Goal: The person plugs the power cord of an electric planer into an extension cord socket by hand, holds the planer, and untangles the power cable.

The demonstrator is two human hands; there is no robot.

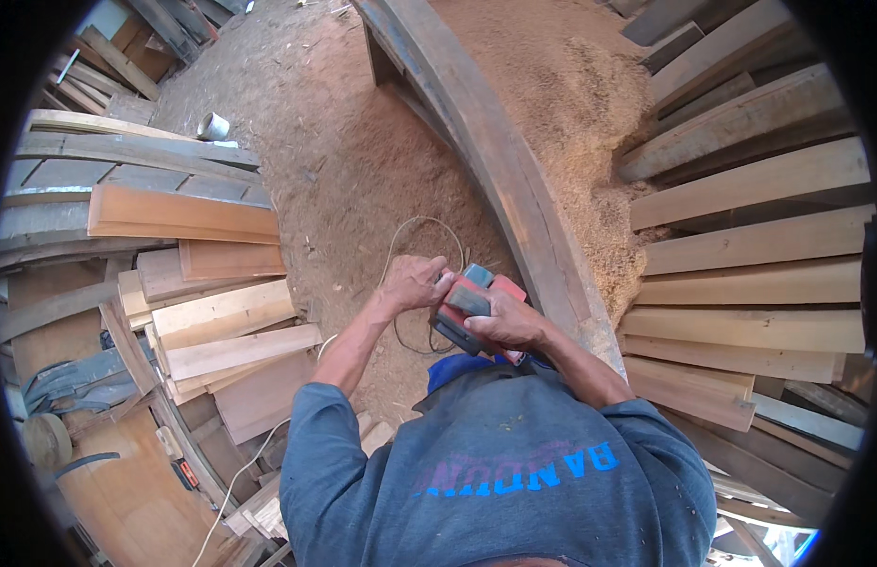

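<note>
A red and dark power tool (505,286) with blue-grey parts is held in front of my chest; its exact kind is hard to make out. My right hand (510,322) wraps round its near right side, the thumb lying over a grey block-like part (468,299). At the tool's left edge, my left hand (417,282) is curled closed with its fingertips against it; what they pinch is hidden. A pale cord (398,233) loops on the ground just beyond my hands.
A long wooden beam (495,156) runs from the far middle to beside my right arm. Sawdust (589,104) covers the ground beyond it. Stacked planks stand at right (750,244) and left (232,312). A white container (212,127) lies far left.
</note>
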